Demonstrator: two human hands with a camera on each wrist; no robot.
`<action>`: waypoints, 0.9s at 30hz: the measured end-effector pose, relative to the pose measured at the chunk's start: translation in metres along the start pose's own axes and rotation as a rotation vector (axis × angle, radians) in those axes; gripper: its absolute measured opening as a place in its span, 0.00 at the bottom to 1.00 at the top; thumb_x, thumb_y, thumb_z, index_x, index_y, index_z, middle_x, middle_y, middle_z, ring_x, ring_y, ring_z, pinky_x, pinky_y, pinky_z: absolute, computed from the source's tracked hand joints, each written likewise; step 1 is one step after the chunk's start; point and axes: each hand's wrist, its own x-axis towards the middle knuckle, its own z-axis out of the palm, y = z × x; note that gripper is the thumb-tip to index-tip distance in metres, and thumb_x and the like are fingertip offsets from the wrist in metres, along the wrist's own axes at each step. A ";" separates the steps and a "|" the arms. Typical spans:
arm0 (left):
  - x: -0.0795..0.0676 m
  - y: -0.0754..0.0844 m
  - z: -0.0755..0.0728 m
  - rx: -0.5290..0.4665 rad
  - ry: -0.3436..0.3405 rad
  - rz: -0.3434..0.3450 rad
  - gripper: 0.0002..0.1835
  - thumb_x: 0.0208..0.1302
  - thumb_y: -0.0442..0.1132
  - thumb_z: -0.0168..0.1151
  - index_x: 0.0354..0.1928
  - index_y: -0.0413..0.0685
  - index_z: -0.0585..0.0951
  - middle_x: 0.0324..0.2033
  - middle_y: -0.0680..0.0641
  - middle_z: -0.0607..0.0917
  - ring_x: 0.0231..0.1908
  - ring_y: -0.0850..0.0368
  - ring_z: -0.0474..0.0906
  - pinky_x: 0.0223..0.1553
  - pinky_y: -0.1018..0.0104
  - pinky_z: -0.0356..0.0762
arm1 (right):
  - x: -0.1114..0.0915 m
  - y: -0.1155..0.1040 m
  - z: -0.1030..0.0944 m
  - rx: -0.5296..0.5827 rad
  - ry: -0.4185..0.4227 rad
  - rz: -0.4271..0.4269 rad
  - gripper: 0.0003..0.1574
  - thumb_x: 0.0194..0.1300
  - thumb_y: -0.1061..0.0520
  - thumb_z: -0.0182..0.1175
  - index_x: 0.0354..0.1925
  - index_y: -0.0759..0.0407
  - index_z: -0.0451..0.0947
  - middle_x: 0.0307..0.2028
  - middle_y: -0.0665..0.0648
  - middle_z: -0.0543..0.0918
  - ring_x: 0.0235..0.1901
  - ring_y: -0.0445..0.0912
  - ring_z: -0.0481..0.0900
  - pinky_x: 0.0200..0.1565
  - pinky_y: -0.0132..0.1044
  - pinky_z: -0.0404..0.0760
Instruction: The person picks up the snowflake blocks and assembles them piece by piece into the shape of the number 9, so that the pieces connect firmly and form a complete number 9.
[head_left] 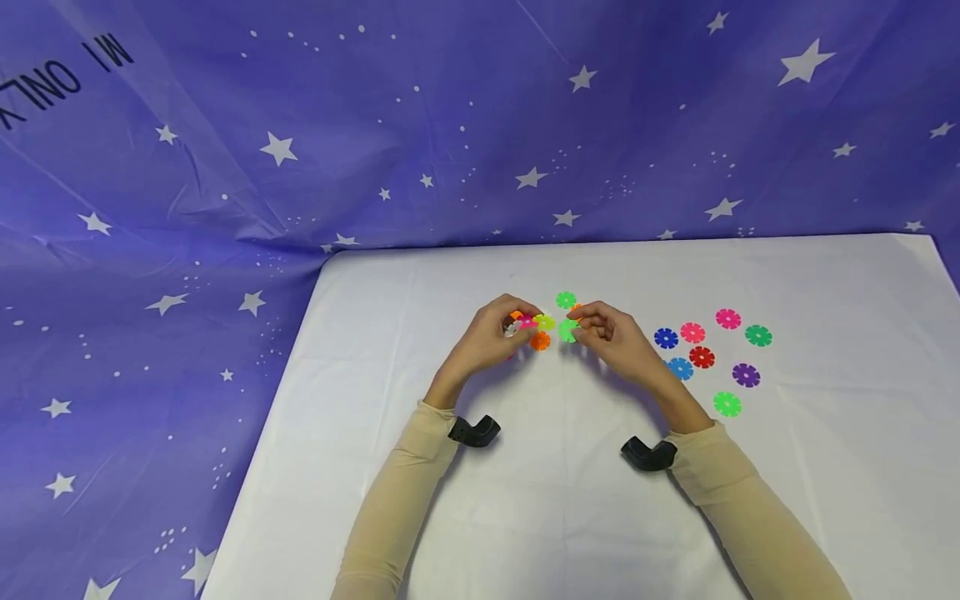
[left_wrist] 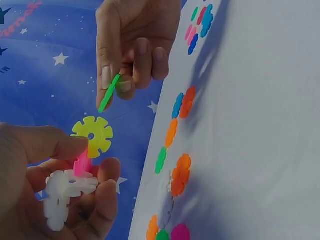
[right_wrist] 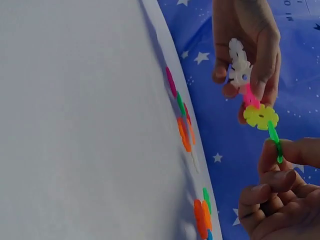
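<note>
Above the table, my left hand (head_left: 487, 337) pinches a short chain of notched plastic discs. Two white discs (left_wrist: 56, 212), a pink disc (left_wrist: 82, 166) and a yellow disc (left_wrist: 102, 137) make up the chain, the yellow one at its outer end. Thumb and fingertips grip it around the pink disc. Facing it, my right hand (head_left: 621, 343) pinches a green notched disc (left_wrist: 109, 95) between thumb and forefinger, edge toward the chain. In the right wrist view, the green disc's tip overlaps the yellow disc's rim; in the left wrist view a small gap shows between them.
Loose discs lie on the white table (head_left: 555, 517): a blue disc (head_left: 666, 337), a purple disc (head_left: 746, 375), a red disc (head_left: 702, 357) and several others at the right. More, including an orange disc (head_left: 540, 341), lie beneath the hands. A purple star-patterned cloth (head_left: 450, 125) hangs behind.
</note>
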 end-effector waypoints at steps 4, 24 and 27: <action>0.001 0.002 0.000 0.012 0.001 0.016 0.13 0.62 0.36 0.67 0.48 0.46 0.84 0.45 0.46 0.84 0.40 0.55 0.75 0.42 0.68 0.70 | 0.000 -0.002 0.001 0.019 0.010 -0.016 0.18 0.69 0.60 0.59 0.54 0.68 0.75 0.40 0.68 0.80 0.29 0.49 0.76 0.28 0.29 0.73; 0.001 0.000 0.005 -0.055 -0.001 0.040 0.10 0.62 0.37 0.68 0.46 0.48 0.85 0.43 0.48 0.84 0.39 0.56 0.74 0.43 0.67 0.72 | -0.003 -0.005 0.002 -0.038 0.056 -0.001 0.21 0.65 0.57 0.65 0.56 0.61 0.80 0.33 0.60 0.79 0.25 0.41 0.70 0.26 0.29 0.70; 0.001 0.001 0.008 -0.097 0.017 0.025 0.10 0.63 0.39 0.67 0.45 0.47 0.85 0.42 0.48 0.84 0.41 0.57 0.75 0.46 0.63 0.76 | -0.004 -0.006 0.002 -0.039 0.066 -0.016 0.21 0.64 0.61 0.65 0.55 0.64 0.80 0.31 0.58 0.78 0.23 0.39 0.69 0.24 0.29 0.68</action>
